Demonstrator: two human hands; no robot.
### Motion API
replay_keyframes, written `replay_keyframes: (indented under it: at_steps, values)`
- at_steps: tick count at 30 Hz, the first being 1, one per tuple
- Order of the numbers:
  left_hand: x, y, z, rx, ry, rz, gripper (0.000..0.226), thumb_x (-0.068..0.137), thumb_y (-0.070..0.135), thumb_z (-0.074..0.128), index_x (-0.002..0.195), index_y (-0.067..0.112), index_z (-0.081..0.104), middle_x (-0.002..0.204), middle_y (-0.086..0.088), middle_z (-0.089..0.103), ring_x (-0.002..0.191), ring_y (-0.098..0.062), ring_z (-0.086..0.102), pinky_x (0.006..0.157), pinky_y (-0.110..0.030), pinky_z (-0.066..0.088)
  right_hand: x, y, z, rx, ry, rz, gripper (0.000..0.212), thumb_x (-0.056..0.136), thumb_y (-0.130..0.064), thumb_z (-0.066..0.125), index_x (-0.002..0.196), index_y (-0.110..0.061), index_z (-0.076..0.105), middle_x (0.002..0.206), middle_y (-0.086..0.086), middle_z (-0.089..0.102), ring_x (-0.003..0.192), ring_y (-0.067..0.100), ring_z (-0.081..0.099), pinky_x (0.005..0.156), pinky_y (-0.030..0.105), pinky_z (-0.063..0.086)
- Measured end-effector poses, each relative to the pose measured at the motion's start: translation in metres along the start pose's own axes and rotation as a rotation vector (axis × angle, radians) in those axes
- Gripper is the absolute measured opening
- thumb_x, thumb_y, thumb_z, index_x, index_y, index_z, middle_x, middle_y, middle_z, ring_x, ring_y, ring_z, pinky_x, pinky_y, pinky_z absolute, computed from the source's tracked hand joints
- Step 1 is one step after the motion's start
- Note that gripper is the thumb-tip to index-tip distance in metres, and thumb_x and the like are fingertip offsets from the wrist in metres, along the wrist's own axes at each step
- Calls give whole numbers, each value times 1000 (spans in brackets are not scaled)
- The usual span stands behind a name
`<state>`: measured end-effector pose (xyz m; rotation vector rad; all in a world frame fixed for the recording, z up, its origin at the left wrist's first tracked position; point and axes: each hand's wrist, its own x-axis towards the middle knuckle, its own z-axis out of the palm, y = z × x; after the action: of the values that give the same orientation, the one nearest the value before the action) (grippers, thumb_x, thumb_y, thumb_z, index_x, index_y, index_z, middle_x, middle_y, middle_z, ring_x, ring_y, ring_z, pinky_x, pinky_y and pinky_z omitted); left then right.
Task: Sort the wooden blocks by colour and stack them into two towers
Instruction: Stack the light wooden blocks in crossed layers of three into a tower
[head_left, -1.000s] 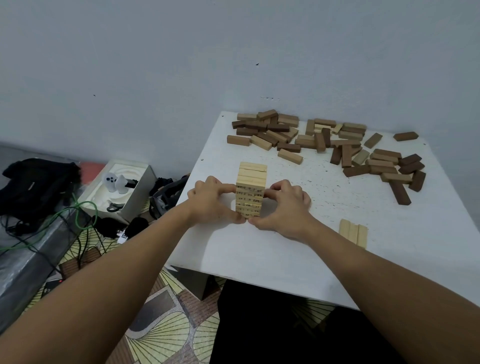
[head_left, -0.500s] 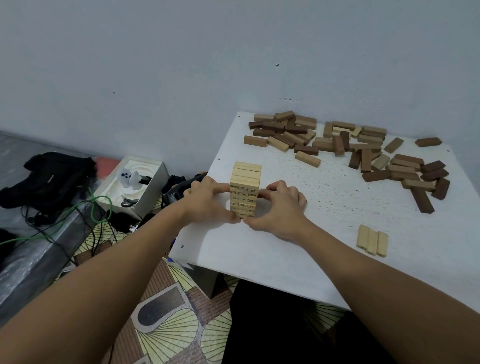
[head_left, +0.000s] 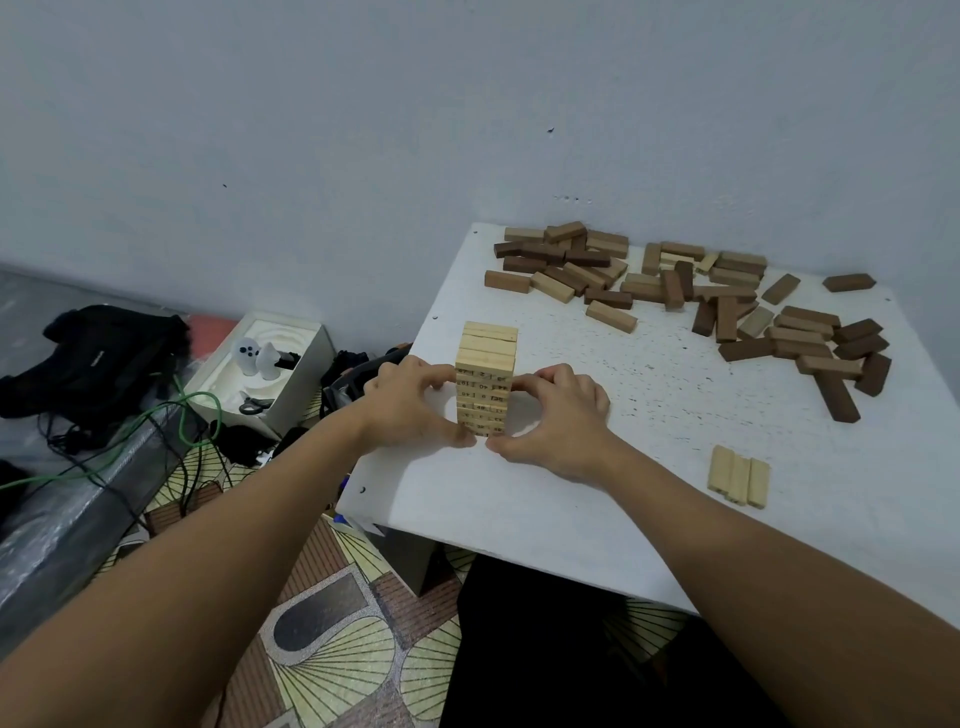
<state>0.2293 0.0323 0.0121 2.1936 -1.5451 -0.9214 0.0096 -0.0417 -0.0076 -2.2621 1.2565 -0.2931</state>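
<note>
Your left hand (head_left: 410, 410) and right hand (head_left: 556, 415) pinch pale tower (head_left: 486, 379) at both sides, near table (head_left: 519, 509) front edge. Stiff, light blocks; loose stack shifts easily, so squeeze low, evenly. Brown pile (head_left: 691, 296) far back.

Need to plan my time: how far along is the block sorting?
Done: one pale tower stands. In hand: left hand and right hand press its sides. Left: three pale blocks by the right arm, plus the mixed pile; no dark tower yet.
</note>
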Motion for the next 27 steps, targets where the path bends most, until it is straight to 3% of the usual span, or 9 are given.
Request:
replay_keyframes:
  at_steps: [4, 6, 9, 12, 16, 19, 23, 27]
  values:
    - [-12, -8, -1, -43, 48, -11, 92, 64, 57, 91, 143, 56, 43, 125, 14, 45, 130, -20, 30, 112, -50, 30, -10, 6, -4, 13, -20, 8, 85, 67, -73, 74, 143, -52, 42, 127, -14, 33, 128, 16, 24, 116, 37, 16]
    - [-26, -15, 1, -51, 87, -37, 98, 67, 57, 91, 149, 51, 38, 126, 12, 46, 127, -19, 32, 107, -45, 30, -18, 12, -5, 7, -15, 8, 85, 69, -74, 73, 144, -49, 42, 132, -14, 33, 130, 17, 24, 118, 39, 18]
    - [-50, -24, 12, -14, 219, -56, 79, 73, 60, 85, 141, 47, 47, 121, 12, 50, 118, -15, 36, 98, -40, 30, -34, 25, -8, -2, 4, -29, 80, 76, -74, 69, 146, -44, 44, 141, -15, 33, 136, 17, 24, 119, 37, 16]
    - [-73, -22, 29, 9, 354, -47, 49, 81, 58, 79, 122, 45, 57, 107, 15, 53, 111, -15, 41, 94, -41, 40, -52, 37, -11, -53, 5, -84, 74, 88, -69, 59, 152, -36, 41, 156, -10, 31, 145, 17, 20, 125, 42, 11]
    - [-95, -2, 52, 72, 406, 68, 20, 91, 46, 73, 106, 34, 67, 100, 15, 55, 102, -12, 48, 83, -31, 41, -75, 53, -15, -84, 4, -109, 69, 95, -65, 51, 155, -32, 38, 163, -6, 28, 150, 17, 19, 126, 47, 8]
    - [-101, 23, 69, 83, 360, 176, 13, 95, 42, 69, 99, 30, 70, 91, 13, 58, 86, -4, 53, 70, -23, 41, -90, 64, -23, -81, 10, -123, 65, 97, -60, 52, 155, -31, 39, 159, -6, 32, 148, 18, 23, 126, 41, 11]
    - [-96, 65, 90, 148, 265, 276, 14, 98, 45, 65, 105, 33, 68, 88, 12, 61, 84, -4, 56, 76, -29, 51, -109, 79, -37, -102, 59, -152, 58, 96, -52, 59, 150, -32, 46, 144, -5, 42, 134, 21, 36, 116, 37, 30]
    - [-82, 109, 115, 161, 183, 349, 18, 99, 41, 65, 113, 30, 67, 89, 12, 62, 85, -4, 55, 76, -25, 45, -127, 103, -58, -118, 166, -112, 53, 94, -43, 65, 144, -32, 53, 134, -6, 48, 125, 20, 41, 111, 36, 34]
